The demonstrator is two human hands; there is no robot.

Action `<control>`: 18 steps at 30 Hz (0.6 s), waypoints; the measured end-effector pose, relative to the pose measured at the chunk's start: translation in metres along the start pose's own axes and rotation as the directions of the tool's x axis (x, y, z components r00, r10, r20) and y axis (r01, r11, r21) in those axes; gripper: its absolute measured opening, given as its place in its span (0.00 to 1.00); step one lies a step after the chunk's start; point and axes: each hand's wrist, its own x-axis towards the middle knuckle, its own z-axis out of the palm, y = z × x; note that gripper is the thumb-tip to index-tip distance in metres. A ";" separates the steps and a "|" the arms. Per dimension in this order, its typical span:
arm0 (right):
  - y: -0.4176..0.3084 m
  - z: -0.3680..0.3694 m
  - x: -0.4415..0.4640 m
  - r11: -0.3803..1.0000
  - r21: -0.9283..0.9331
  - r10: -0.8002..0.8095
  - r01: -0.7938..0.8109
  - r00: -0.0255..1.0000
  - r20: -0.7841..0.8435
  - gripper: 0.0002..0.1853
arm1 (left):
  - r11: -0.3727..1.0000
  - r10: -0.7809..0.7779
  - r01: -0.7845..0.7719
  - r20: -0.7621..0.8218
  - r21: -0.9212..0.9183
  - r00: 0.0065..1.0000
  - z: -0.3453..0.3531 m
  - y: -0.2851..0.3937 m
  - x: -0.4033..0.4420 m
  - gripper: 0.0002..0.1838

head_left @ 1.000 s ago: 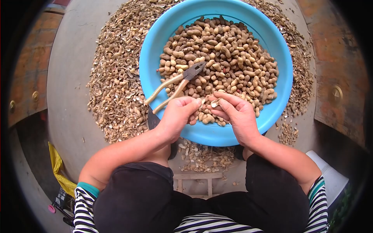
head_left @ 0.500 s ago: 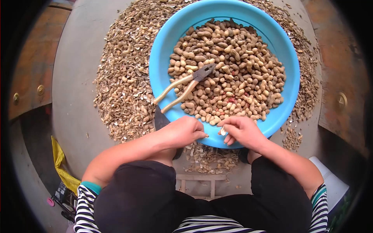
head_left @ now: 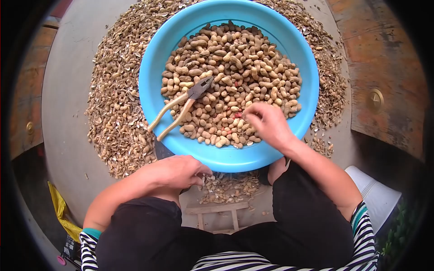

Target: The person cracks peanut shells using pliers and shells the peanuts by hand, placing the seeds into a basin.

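Item 1. Blue basin (head_left: 149,81), round and wide-rimmed, set on a grey floor (head_left: 68,99) in front of a seated person. I read it as a dial, 6 o'clock being nearest the lap.

Item 2. Unshelled peanuts (head_left: 226,67), the main stock, heaped inside the basin and spreading toward its near wall at 6 o'clock.

Item 3. Reddish kernels (head_left: 238,115), a few, lying among the peanuts toward 5 o'clock, near the right fingertips.

Item 4. Right hand (head_left: 267,124), over the heap between 4 and 5 o'clock, fingers bent, thumb drawn in near them. From where I stand I cannot tell whether it pinches anything or touches the peanuts.

Item 5. Left hand (head_left: 183,172), just beside the outer rim at 7 o'clock, back of the hand upward, fingers curled down. I cannot tell whether the tips meet or hold a piece of shell.

Item 6. Pliers (head_left: 197,90), 1 pair, dark head, 2 tan handles; head resting on the peanuts and pointing between 1 and 2 o'clock, handles reaching the rim at 8 o'clock.

Item 7. Larger shell heap (head_left: 117,104), on the floor outside the basin, 8 to 11 o'clock.

Item 8. Narrower shell heap (head_left: 332,86), likewise, 1 to 4 o'clock.

Item 9. Shell litter (head_left: 226,187), at 6 o'clock, beyond it a pale wooden frame (head_left: 217,209).

Item 10. Yellow sheeting (head_left: 61,210), 8 o'clock, well apart.
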 end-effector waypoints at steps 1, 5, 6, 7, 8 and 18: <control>0.013 -0.004 0.007 0.992 -0.108 -0.079 0.063 0.985 -0.155 0.04 | 1.000 0.012 -0.012 -0.013 -0.009 1.000 0.000 0.000 0.000 0.20; 0.044 -0.022 0.035 0.812 -0.576 -0.376 0.092 0.837 -0.397 0.06 | 0.999 -0.009 0.008 -0.030 -0.043 1.000 -0.004 0.007 0.001 0.18; 0.049 -0.026 0.038 0.813 -0.575 -0.376 0.091 0.836 -0.399 0.06 | 0.999 -0.002 0.000 -0.047 -0.040 0.999 -0.004 0.008 0.002 0.18; 0.053 -0.029 0.039 0.816 -0.569 -0.349 0.098 0.869 -0.351 0.06 | 0.999 0.005 -0.008 -0.064 -0.037 0.998 -0.005 0.009 0.003 0.18; 0.055 -0.031 0.040 0.820 -0.563 -0.322 0.105 0.897 -0.301 0.06 | 0.999 0.005 -0.007 -0.064 -0.035 0.998 -0.005 0.009 0.003 0.18; -0.002 -0.021 0.015 0.620 0.673 0.281 -0.402 0.916 0.288 0.13 | 0.974 0.216 -0.173 -0.829 0.146 0.516 -0.019 0.016 0.017 0.14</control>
